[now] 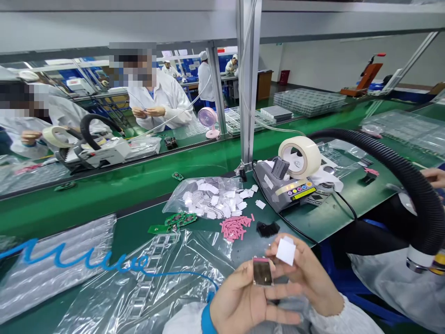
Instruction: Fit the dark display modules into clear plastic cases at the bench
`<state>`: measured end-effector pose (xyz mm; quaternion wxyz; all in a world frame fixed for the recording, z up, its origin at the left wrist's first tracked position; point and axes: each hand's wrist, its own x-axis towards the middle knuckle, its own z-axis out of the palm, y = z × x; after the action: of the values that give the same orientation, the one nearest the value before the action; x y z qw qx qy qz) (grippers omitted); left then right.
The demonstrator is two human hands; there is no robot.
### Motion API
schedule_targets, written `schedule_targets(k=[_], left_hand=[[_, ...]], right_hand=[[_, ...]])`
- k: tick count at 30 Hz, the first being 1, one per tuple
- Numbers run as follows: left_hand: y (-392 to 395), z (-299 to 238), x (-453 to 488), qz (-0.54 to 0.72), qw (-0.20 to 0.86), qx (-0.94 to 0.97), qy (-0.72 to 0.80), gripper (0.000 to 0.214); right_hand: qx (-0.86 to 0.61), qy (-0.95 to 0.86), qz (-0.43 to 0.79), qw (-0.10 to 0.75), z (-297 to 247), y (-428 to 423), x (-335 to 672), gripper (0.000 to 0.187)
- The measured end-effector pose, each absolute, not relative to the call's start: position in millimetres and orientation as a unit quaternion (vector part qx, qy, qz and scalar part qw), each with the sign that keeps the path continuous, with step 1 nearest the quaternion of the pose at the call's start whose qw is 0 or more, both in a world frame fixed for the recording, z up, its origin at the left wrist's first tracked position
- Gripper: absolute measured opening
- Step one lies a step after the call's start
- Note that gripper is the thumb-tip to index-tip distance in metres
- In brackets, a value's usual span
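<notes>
My left hand (pixel 239 292), with a blue wrist strap (pixel 207 319) on it, pinches a small dark display module (pixel 262 272) that has a pink strip along its top edge. Close beside it, my right hand (pixel 313 273) holds a small white square piece (pixel 286 252) with a tab on top. The two pieces are apart. Just beyond my hands lie a pile of pink strips (pixel 236 227) and some black pieces (pixel 267 228). A clear bag of white pieces (pixel 208 197) rests behind them, with some spilled out.
A grey tape dispenser (pixel 288 185) carries a tape roll (pixel 308 157). A black hose (pixel 396 167) arches over the right side. Green circuit boards (pixel 174 221) and clear plastic sheeting (pixel 156 278) lie left. The coiled blue cord (pixel 86 260) crosses there. A co-worker (pixel 160 93) sits opposite.
</notes>
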<state>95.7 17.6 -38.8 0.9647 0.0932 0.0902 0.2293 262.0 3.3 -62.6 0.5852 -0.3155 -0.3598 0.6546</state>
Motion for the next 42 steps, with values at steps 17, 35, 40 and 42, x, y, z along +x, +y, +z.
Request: schedule_targets(k=[17,35,40,42], left_hand=[[5.6,-41.0,90.9,0.193,0.965,-0.003,0.178,0.035],[2.3,-14.8,95.9,0.296,0.912,0.149,0.242,0.040],[1.9,-13.0,100.1,0.299,0.913,0.153,0.234,0.033],[2.8,-13.1,101.0,0.293,0.913,0.159,0.234,0.034]], right_hand=[[-0.240,-0.881,0.220,0.343,3.2,23.1,282.2,0.015],[-0.408,-0.786,0.108,0.452,-5.7,-28.9,240.7,0.017],[-0.414,-0.757,0.180,0.473,-5.8,-22.1,246.6,0.009],[-0.414,-0.752,0.191,0.476,-4.8,-20.3,248.9,0.012]])
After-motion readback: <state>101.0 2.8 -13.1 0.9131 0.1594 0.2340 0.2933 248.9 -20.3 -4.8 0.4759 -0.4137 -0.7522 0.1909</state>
